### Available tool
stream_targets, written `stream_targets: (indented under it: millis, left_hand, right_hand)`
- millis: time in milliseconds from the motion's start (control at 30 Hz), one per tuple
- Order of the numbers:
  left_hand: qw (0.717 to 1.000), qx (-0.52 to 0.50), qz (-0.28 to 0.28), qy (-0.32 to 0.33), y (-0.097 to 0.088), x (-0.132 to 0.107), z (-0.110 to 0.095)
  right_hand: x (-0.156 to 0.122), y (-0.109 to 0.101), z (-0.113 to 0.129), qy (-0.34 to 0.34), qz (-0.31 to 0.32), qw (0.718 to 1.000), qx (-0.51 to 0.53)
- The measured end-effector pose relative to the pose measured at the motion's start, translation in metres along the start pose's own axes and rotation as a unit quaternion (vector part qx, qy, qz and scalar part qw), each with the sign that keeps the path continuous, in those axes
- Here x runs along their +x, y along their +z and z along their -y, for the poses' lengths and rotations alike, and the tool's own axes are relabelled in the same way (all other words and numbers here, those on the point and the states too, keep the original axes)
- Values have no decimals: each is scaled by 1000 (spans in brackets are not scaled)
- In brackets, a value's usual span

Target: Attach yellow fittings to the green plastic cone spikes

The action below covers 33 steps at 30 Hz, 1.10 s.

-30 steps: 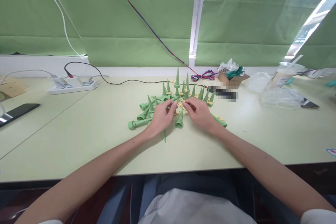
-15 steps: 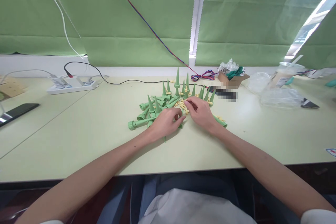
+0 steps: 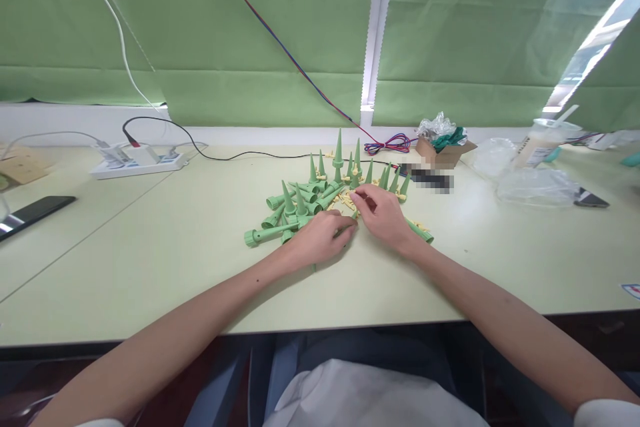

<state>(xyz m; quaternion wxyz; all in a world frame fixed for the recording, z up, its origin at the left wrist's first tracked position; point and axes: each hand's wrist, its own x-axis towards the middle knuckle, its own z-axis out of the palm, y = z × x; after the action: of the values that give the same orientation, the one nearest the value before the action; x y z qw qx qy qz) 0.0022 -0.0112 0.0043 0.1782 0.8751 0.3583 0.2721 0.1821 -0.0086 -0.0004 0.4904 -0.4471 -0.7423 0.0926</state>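
Observation:
My left hand (image 3: pixel 323 238) is closed round a green plastic watering spike, mostly hidden by the fingers; a bit of green (image 3: pixel 355 215) shows past the fingertips. Close beside it, my right hand (image 3: pixel 383 213) has thumb and forefinger pinched together; what they hold, if anything, is too small to make out. Small yellow plastic pieces (image 3: pixel 345 200) lie heaped just beyond both hands. To the left is a pile of green spikes lying on their sides (image 3: pixel 273 232). Several spikes stand upright behind (image 3: pixel 339 147), some with yellow pieces fitted low down.
A white power strip (image 3: pixel 137 163) and a dark phone (image 3: pixel 37 213) lie on the left of the table (image 3: pixel 150 267). At the back right are a small cardboard box (image 3: pixel 440 152), a plastic cup (image 3: pixel 535 143) and clear plastic wrapping (image 3: pixel 535 185). A thin black cable crosses behind the spikes.
My left hand has moved slightly right, its fingers closing more toward my right hand, and the green spike in it has turned. The right hand stays almost where it was, still pinched.

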Motion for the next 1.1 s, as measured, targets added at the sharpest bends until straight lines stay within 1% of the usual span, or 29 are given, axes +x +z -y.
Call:
stream_targets:
  millis: [100, 233, 333, 467, 567, 733, 900, 1100]
  left_hand:
    - [997, 30, 61, 31, -1, 0, -1]
    - [996, 53, 70, 22, -2, 1, -1]
    - [998, 44, 52, 0, -2, 2, -1]
    - [998, 10, 20, -50, -4, 3, -1]
    - [995, -52, -7, -89, -5, 4, 0]
    - [976, -161, -50, -139, -7, 8, 3]
    - [964, -213, -75, -143, -7, 10, 6]
    - [972, -179, -89, -126, -6, 8, 8]
  right_hand:
    - [0, 0, 1, 1, -1, 1000, 3]
    - [0, 0, 2, 0, -1, 1000, 1]
    - [0, -1, 3, 3, -4, 1000, 4]
    - [0, -1, 3, 3, -14, 1000, 11]
    - [0, -1, 3, 4, -18, 1000, 17]
    - [-1, -1, 3, 4, -25, 1000, 19]
    - [-1, -2, 4, 0, -11, 1000, 14]
    - [0, -2, 5, -26, 7, 1000, 10]
